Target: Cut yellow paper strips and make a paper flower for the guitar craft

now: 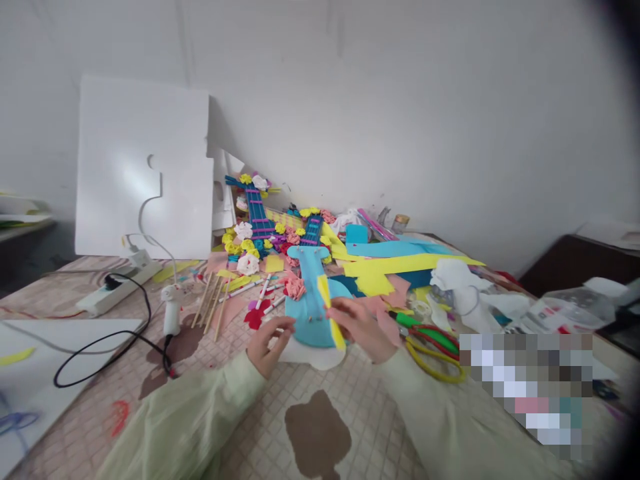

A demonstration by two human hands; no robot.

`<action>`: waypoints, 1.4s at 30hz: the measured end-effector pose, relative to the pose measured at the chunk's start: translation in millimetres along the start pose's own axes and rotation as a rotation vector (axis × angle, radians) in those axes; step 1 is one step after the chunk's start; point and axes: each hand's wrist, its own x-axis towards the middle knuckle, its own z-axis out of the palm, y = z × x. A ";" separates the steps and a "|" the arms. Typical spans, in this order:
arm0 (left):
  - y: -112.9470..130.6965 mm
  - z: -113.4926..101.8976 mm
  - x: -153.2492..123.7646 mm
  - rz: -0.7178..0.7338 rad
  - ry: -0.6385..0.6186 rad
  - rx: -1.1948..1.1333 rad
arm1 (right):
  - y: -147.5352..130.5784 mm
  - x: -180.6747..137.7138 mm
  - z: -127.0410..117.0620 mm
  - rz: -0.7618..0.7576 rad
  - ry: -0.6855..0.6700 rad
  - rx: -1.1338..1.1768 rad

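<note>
In front of me lies a light-blue guitar-shaped piece [313, 293] with small pegs near its top and lower body. My right hand [364, 327] pinches a narrow yellow strip [339, 335], which slants over the right side of the blue body. At the lower left edge of the guitar shape is my left hand [270, 345], fingers curved and a gap between thumb and forefinger, with nothing seen in it. A pink crepe flower [295, 288] touches the guitar shape's left side. White board [327, 357] shows under its bottom end.
A white glue gun [171, 310] and a power strip [117, 290] with a looping black cable stand left, beside wooden sticks [210, 303]. Scissors with yellow handles [437, 367] lie right. Behind are flower-decorated dark-blue guitars [259, 212], yellow sheets [405, 265] and a leaning white board [115, 167].
</note>
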 end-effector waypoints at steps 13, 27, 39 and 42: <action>-4.6 20.7 4.6 -0.242 0.050 -0.226 | 54.2 -2.8 72.7 -0.064 -0.190 0.321; 12.6 11.2 -1.2 -0.463 0.102 -0.483 | 48.9 -11.3 67.5 0.260 -0.577 0.759; 13.2 16.0 8.4 -0.601 0.283 -0.576 | 47.9 -23.3 69.8 0.111 -0.389 0.434; 15.3 16.4 7.3 -0.626 0.282 -0.590 | 49.3 -25.9 69.3 0.086 -0.424 0.420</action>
